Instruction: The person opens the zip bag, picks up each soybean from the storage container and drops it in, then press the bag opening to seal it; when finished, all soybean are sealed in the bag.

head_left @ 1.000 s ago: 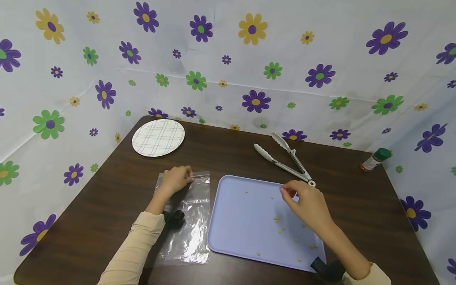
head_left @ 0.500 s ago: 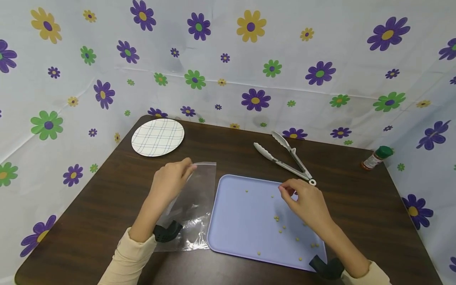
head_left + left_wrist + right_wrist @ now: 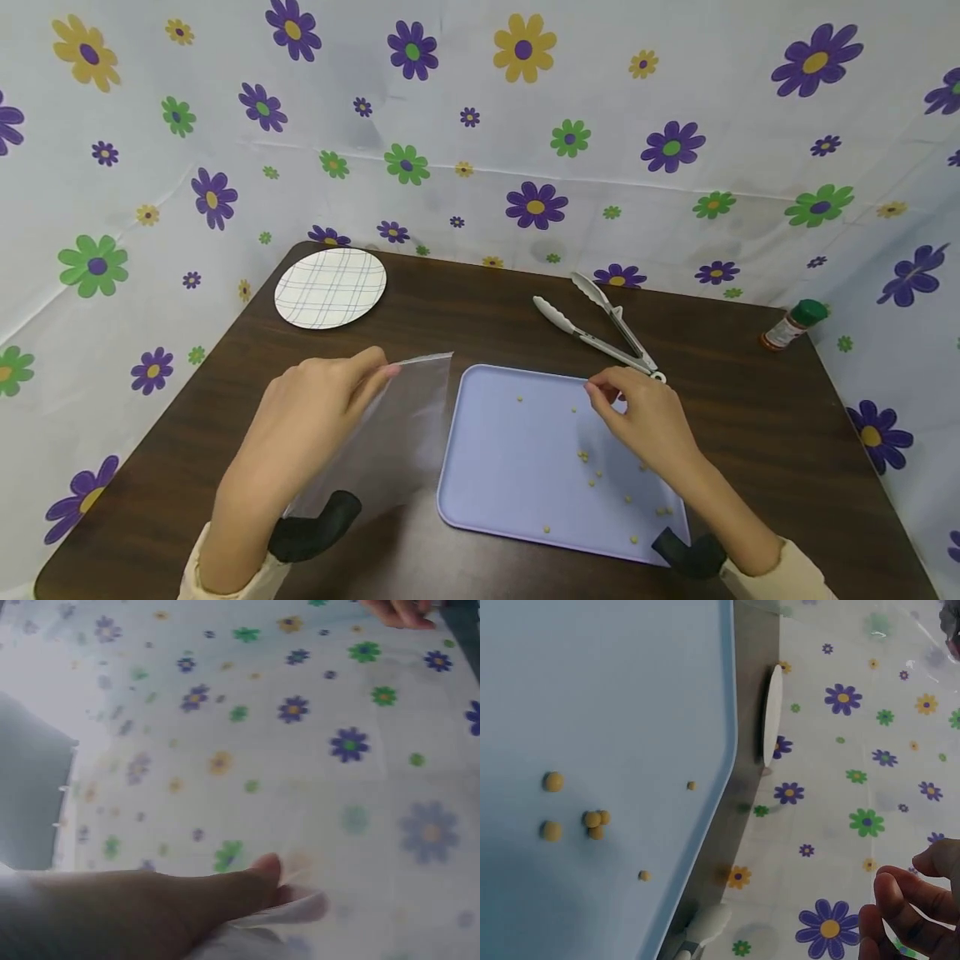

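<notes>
The left hand (image 3: 315, 408) pinches the far top edge of a clear plastic bag (image 3: 390, 433), lifted off the table (image 3: 465, 317) left of the lavender tray (image 3: 510, 475); its long axis slopes near-left, its lower part hidden behind the wrist. The right hand (image 3: 645, 417) hovers over the tray's far right corner, fingers curled together; whether they pinch one of the small yellow balls (image 3: 583, 456) cannot be told.
</notes>
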`<state>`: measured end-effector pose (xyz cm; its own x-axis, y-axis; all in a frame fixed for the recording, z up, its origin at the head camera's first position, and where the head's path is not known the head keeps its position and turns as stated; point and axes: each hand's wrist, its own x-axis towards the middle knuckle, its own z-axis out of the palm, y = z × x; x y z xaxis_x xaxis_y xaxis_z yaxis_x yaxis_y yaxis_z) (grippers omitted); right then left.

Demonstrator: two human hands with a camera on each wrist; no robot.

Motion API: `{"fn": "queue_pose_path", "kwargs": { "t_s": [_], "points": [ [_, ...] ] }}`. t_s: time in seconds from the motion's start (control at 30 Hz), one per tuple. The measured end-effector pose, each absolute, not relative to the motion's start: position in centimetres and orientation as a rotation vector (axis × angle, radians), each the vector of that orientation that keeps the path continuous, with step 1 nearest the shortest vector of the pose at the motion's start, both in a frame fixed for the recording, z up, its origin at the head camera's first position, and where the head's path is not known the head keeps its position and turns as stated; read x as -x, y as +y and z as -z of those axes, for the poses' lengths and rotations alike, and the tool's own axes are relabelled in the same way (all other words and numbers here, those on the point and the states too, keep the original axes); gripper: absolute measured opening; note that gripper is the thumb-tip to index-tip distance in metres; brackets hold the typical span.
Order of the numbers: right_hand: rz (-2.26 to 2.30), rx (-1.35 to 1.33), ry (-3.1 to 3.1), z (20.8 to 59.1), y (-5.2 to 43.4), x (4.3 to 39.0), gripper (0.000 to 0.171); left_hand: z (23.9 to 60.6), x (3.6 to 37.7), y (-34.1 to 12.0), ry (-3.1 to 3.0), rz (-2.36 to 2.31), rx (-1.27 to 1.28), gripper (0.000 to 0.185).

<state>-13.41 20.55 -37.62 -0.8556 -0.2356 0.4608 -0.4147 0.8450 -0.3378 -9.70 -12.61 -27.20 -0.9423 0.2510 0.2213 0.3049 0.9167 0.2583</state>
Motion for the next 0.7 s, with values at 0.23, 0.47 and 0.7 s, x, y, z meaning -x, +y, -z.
{"fn": "queue_pose_path", "kwargs": {
  "t_s": [0.23,0.47,0.7],
  "points": [
    [-0.706,-0.501,-2.605,36.8,19.4,13.9,0.005,26.0,6.7,-12.8,-2.91,0.418,0.569,0.034],
    [-0.821,-0.532,-2.533,35.2,18.2,13.9,0.004,26.2,5.7,-11.9,-2.747,0.5,0.936,0.031],
    [-0.875,-0.569,-2.488,33.7,18.0,13.0,0.004,26.1,6.3,-10.5,-2.683,0.571,1.262,0.032]
  ]
}}
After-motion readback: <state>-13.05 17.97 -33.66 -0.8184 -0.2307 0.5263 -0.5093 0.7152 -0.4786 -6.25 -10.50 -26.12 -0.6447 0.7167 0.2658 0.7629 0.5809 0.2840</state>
